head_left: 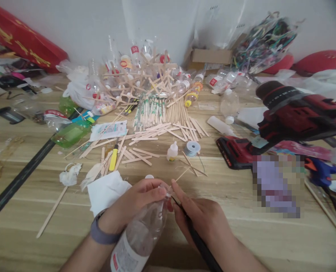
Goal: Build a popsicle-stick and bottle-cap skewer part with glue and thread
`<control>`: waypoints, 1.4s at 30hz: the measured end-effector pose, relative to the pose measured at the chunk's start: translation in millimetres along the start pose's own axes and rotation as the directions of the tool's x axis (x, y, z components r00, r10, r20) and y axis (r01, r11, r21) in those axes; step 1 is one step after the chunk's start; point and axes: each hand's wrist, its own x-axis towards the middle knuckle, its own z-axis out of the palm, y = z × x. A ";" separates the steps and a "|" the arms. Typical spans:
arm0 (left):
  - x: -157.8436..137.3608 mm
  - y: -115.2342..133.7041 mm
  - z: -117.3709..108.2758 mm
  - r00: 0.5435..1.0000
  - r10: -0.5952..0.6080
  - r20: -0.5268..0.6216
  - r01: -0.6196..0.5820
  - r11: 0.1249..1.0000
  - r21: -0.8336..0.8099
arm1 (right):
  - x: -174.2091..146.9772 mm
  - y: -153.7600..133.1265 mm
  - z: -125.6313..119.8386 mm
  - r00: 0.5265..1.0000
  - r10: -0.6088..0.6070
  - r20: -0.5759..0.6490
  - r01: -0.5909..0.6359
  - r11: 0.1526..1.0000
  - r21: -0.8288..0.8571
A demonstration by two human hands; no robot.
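Observation:
My left hand [145,196] is closed around the neck of a clear plastic bottle [139,238], which is tilted with its labelled body toward me. My right hand [202,215] grips a long, slim black tool [196,236], its front end at the bottle's neck; its kind I cannot make out. By the right fingertips a thin wooden stick [181,176] points away from the bottle mouth; whether the fingers hold it is unclear. Just beyond are a small white glue bottle [172,152] and a spool of wire [191,148].
Craft sticks [139,155], a yellow-handled screwdriver [114,156] and white tissue [107,190] lie ahead to the left. A red and black cordless drill [292,117] stands at right. Many plastic bottles [182,86] and a stick structure [145,81] fill the back. A green bottle [71,133] lies left.

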 end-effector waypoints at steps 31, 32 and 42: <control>3.0 -8.9 -2.9 0.994 0.004 0.107 -0.001 1.000 -0.028 | 8.1 -3.1 -16.3 0.988 -0.103 0.114 0.112 0.991 -0.073; 2.8 -9.2 -2.9 0.995 0.003 0.097 0.000 0.999 -0.038 | 6.8 -2.3 -15.0 0.989 -0.103 0.109 0.110 0.992 -0.057; 2.6 -10.3 -3.2 0.996 -0.002 0.091 0.012 0.994 -0.110 | -7.5 1.4 0.8 0.996 -0.066 0.055 0.069 0.996 -0.053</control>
